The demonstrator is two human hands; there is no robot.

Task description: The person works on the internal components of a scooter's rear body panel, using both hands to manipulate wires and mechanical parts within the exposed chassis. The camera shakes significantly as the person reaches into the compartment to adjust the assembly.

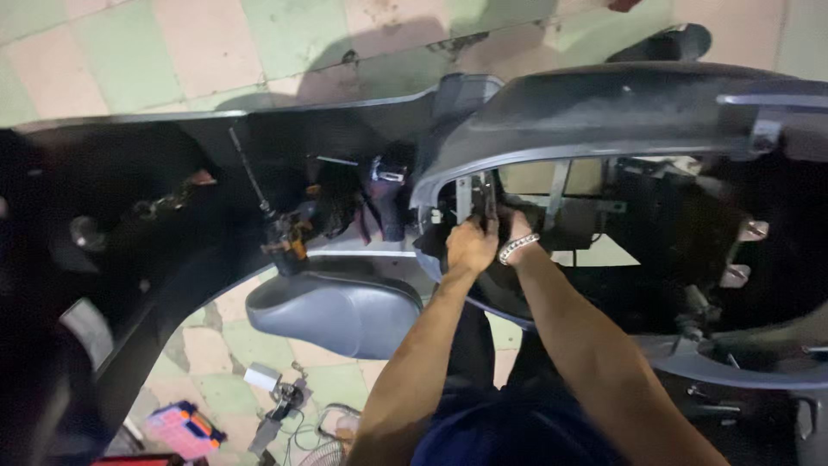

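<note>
While both hands work inside the grey scooter panel (604, 108), left hand (471, 246) grips a dark tool (488, 203); right hand (517, 226) is half hidden beside it, grip unclear.

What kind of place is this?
Probably a scooter repair spot: both hands reach inside a stripped grey scooter body panel, with a scooter seat and a parts box on the tiled floor.
</note>
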